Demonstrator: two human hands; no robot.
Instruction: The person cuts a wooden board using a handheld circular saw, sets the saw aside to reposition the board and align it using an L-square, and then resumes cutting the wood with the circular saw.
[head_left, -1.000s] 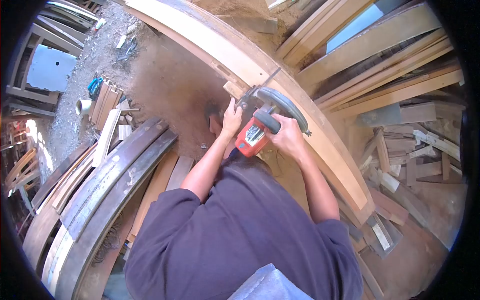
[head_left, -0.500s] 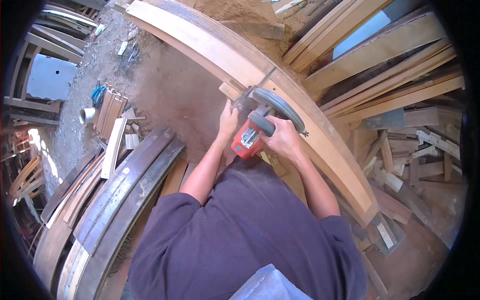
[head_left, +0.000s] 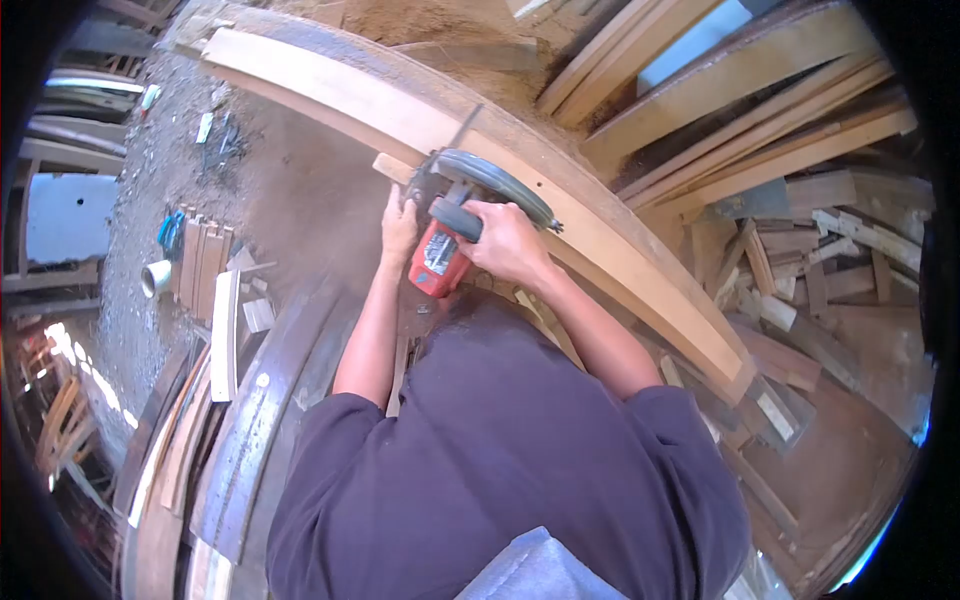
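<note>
A red circular saw (head_left: 436, 262) with a dark curved blade guard rests at the near edge of a long, curved wooden beam (head_left: 330, 85). My right hand (head_left: 510, 243) is wrapped around the saw's dark rear handle. Farther forward, my left hand (head_left: 400, 230) closes on the saw's front end, beside a small wood block (head_left: 396, 168) at the beam's edge. The guard hides the blade, and the exact grip of my left fingers is partly hidden.
Long boards (head_left: 700, 120) lean at the upper right above a heap of offcuts (head_left: 800, 250). Dark curved planks (head_left: 260, 400) lie stacked at the lower left. A white cup (head_left: 156, 278) sits near short wood strips (head_left: 203, 262). Sawdust (head_left: 470, 30) covers ground behind the beam.
The saw and both my hands have moved up-left along the beam, past the small hole in it. Dust hangs thicker left of my left hand. The whole view has shifted slightly.
</note>
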